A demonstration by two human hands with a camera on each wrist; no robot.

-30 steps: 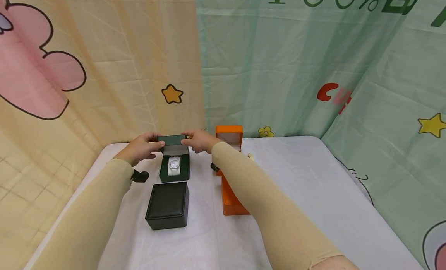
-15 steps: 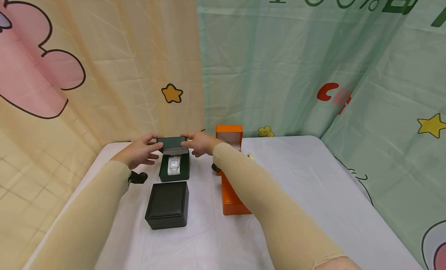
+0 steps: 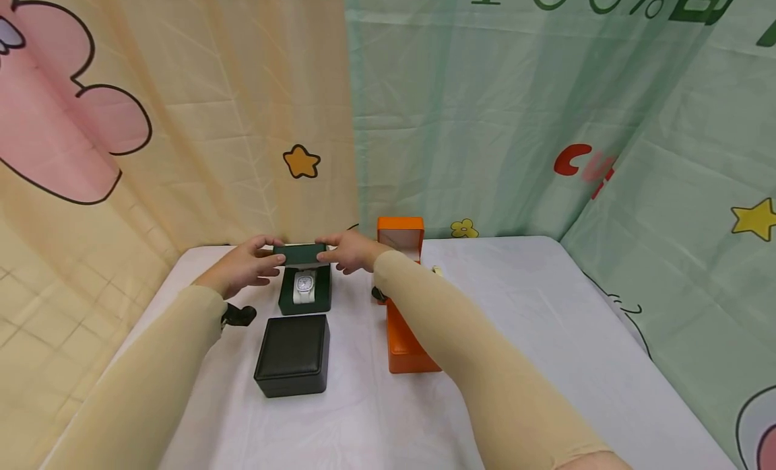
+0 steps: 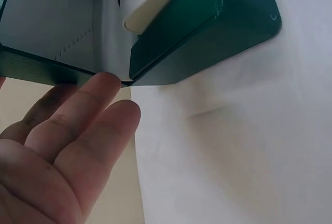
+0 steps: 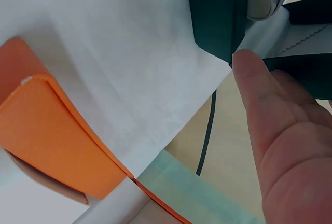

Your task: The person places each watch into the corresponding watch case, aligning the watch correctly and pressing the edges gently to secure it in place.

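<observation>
Your left hand (image 3: 242, 262) and right hand (image 3: 351, 251) pinch the ends of the lid (image 3: 300, 256), which has tipped further forward; the watch (image 3: 304, 285) sits in the green box (image 3: 306, 310), its closing seemingly underway but unfinished.

A white watch (image 3: 304, 286) is tucked in a green watch box (image 3: 305, 310) on white cloth (image 3: 515, 288), its lid (image 3: 301, 255) tipped partly open.
</observation>
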